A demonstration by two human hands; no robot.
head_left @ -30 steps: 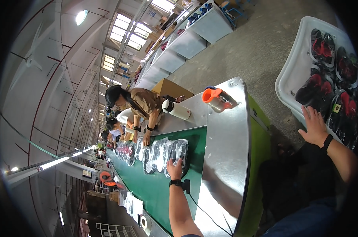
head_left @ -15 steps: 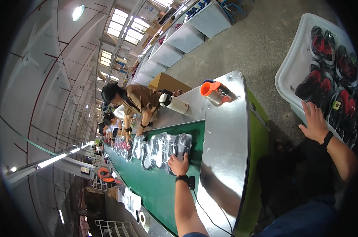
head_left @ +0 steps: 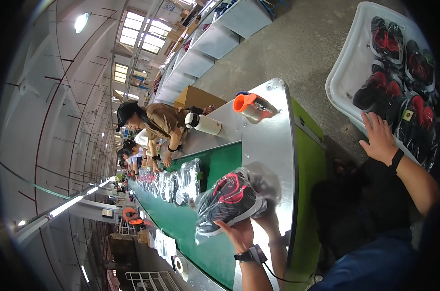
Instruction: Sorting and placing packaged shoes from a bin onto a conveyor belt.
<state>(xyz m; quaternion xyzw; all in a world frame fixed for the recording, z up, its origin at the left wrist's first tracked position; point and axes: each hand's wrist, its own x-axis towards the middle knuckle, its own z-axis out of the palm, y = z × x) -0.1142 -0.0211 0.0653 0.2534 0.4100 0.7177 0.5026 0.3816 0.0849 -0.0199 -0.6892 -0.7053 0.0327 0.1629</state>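
A pair of black and red sneakers in a clear plastic bag is raised over the near end of the green conveyor belt. My left hand grips it from below, its thumb along the near side. At the right, my right hand lies with fingers stretched at the rim of a white plastic bin, holding nothing. Several more bagged black and red sneakers are inside that bin, close to my right fingertips. More bagged shoes lie in a row along the belt.
A metal end plate borders the belt. On the metal edge are an orange tape dispenser and a white bottle. A co-worker in a brown shirt reaches over the belt. White bins line the far aisle.
My left hand has picked up the nearest bagged sneakers from the belt and brought them nearer, turned up. My right hand stays at the bin's rim. The whole view has shifted slightly.
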